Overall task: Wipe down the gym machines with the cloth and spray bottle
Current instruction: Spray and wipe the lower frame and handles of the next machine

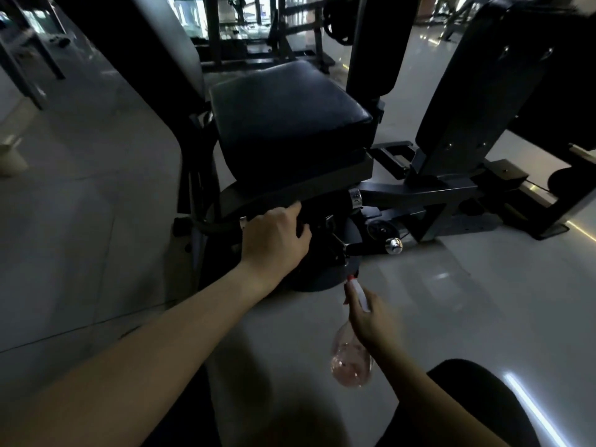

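Observation:
The gym machine's black padded seat fills the middle of the view. My left hand reaches under the seat's front edge and presses against the dark frame there. Its fingers curl round a dark cloth that barely shows in the shadow. Lower right, my right hand grips the neck of a spray bottle. The bottle is clear with pinkish liquid, and its white head with a red nozzle points up at the machine's round base.
A lever with a chrome knob sticks out just right of my left hand. A black tilted pad on a steel frame stands to the right. A pale cup sits on the tiled floor far left. My dark-clad knee is bottom right.

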A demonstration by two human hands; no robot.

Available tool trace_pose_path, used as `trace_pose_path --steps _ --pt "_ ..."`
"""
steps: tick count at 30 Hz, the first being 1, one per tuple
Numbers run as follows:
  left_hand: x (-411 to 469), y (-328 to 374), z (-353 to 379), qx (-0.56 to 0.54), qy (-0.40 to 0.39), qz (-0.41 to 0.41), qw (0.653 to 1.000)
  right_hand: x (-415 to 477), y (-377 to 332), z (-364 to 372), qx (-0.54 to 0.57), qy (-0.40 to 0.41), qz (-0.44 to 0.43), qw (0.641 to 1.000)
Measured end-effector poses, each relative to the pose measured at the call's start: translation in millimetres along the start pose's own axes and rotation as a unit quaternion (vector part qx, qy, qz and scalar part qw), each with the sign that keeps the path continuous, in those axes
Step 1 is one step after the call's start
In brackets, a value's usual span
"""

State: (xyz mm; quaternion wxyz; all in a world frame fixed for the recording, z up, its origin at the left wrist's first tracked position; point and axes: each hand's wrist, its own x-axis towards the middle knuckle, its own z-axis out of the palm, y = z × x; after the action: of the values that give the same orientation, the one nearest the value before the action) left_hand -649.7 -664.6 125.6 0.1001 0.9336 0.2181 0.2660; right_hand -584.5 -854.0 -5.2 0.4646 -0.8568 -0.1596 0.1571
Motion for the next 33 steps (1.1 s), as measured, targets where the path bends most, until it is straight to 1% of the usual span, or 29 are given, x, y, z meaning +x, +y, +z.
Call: trace_pose_path --steps 3,4,8,11,14,15,16,18,19,20,21,23,25,26,27,28,29,30,33 --pt "-9.2 -1.0 8.1 -0.004 0.005 0.002 1.0 4.1 9.3 9.2 0.001 -0.037 0.02 0.999" --pt "-12.4 -2.8 10.1 -0.01 0.004 0.0 1.0 7.0 16.4 14.6 -0.014 -0.047 0.017 0.999" --pt "-22.9 -9.2 15.6 -0.038 -0.009 0.002 0.999 21.0 47.5 40.7 -0.104 -0.071 -0.014 0.992" --pt "-32.1 -16.0 17.6 -0.081 -0.034 0.008 0.996 26.6 61.1 63.4 -0.177 -0.082 -0.007 0.981" --pt "-51.0 -26.7 19.3 -0.123 0.027 0.034 0.991 22.5 61.8 82.0 -0.206 -0.101 0.006 0.973" --pt "-57.7 -30.9 19.1 -0.141 0.036 0.032 0.989 20.7 60.6 87.7 -0.211 -0.112 0.009 0.971" --pt "-63.2 -35.0 18.1 -0.168 0.028 0.018 0.985 19.8 60.0 93.1 -0.217 -0.122 0.007 0.969" --pt "-70.6 -44.3 19.4 -0.235 -0.023 -0.053 0.97 16.4 57.5 101.5 -0.215 -0.142 0.01 0.966" --pt "-73.0 -49.9 22.0 -0.271 -0.056 -0.103 0.956 15.3 59.3 105.8 -0.21 -0.148 0.017 0.966" --pt "-74.7 -56.6 26.3 -0.312 -0.085 -0.16 0.933 14.2 61.9 110.2 -0.205 -0.151 0.023 0.967" --pt "-75.8 -61.8 29.5 -0.361 -0.109 -0.22 0.9 12.9 64.2 112.7 -0.202 -0.154 0.029 0.967" --pt "-80.9 -73.1 33.4 -0.449 -0.146 -0.335 0.816 12.0 73.8 118.6 -0.185 -0.176 0.038 0.966" --pt "-90.4 -82.0 37.6 -0.523 -0.171 -0.432 0.715 13.4 83.9 123.2 -0.169 -0.201 0.06 0.963" --pt "-97.5 -87.1 40.7 -0.559 -0.177 -0.47 0.66 12.5 85.6 125.7 -0.155 -0.213 0.077 0.961" --pt "-104.0 -90.2 43.5 -0.59 -0.177 -0.492 0.615 11.3 86.0 126.5 -0.145 -0.221 0.091 0.96" --pt "-109.7 -93.2 47.1 -0.607 -0.177 -0.505 0.588 10.9 86.9 128.0 -0.14 -0.22 0.091 0.961" --pt "-113.3 -95.3 49.9 -0.616 -0.178 -0.51 0.572 11.1 87.0 129.6 -0.146 -0.217 0.085 0.961" --pt "-114.4 -97.1 53.3 -0.62 -0.18 -0.51 0.569 10.8 85.7 130.6 -0.149 -0.215 0.081 0.962" --pt "-110.2 -99.4 54.8 -0.608 -0.176 -0.495 0.596 11.6 82.4 134.8 -0.149 -0.214 0.092 0.961"
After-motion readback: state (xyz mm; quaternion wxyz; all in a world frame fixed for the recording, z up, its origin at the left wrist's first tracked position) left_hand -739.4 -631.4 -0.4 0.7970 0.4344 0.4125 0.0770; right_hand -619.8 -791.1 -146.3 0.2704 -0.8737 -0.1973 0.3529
